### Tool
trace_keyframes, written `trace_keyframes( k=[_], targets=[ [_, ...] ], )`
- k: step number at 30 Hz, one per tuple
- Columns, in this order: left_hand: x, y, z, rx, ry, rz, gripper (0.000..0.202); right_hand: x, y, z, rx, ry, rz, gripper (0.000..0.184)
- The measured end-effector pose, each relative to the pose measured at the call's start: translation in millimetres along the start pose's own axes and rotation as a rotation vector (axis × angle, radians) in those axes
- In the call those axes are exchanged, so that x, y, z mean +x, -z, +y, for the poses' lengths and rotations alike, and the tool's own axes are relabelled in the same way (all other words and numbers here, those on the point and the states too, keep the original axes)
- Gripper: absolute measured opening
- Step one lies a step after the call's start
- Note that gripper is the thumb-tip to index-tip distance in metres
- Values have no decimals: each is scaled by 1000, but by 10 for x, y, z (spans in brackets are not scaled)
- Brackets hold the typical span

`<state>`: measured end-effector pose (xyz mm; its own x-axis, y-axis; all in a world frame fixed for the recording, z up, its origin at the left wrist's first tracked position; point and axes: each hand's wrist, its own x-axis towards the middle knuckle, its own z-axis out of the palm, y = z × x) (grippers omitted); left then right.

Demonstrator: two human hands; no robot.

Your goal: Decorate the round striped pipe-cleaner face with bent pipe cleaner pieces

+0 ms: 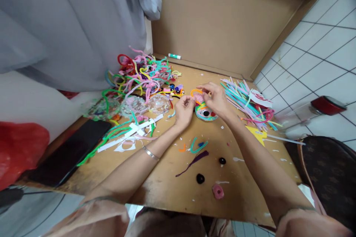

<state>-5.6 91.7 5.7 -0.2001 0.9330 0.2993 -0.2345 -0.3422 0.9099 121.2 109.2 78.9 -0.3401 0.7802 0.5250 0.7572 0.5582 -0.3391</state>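
A round craft face (205, 115) wound from coloured pipe cleaners lies on the table, with a black eye and a red spot on it. Above it stands an ear-like loop of orange pipe cleaner (195, 91) around a pink middle. My left hand (184, 113) is closed, thumb and forefinger pinching at the loop's left side. From the other side my right hand (215, 100) curls its fingers on the loop's right edge, partly covering the face. Nearer me lie a teal pipe cleaner piece (198, 149), a purple strip (194, 161), black beads (200, 178) and a pink ring (218, 191).
A tangled heap of pipe cleaners (141, 74) lies at the back left, beside clear plastic cups (158, 103). Straight pipe cleaners (236, 96) lie right. Also around are a glue stick (174, 56), a black phone (75, 152), a bottle (306, 113) and a brown bag (325, 174).
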Motion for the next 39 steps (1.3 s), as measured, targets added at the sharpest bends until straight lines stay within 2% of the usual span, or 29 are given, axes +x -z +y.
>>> trace_keyframes(
  k=[8, 18, 22, 34, 39],
  targets=[
    [-136, 9, 141, -7, -35, -88, 36, -147, 114, -212, -150, 133, -64, 33],
    [-165, 11, 186, -143, 44, -89, 33, -124, 173, -143, -225, 180, -54, 34],
    [-161, 28, 200, -146, 51, -87, 33, -129, 145, -137, -211, 204, -45, 26],
    [-98, 6, 178, -187, 95, -73, 37, 3, 109, -93, -124, 46, -38, 19],
    [-41, 33, 111, -235, 114, -64, 36, 127, 105, -59, -63, 1, -103, 18]
  ],
)
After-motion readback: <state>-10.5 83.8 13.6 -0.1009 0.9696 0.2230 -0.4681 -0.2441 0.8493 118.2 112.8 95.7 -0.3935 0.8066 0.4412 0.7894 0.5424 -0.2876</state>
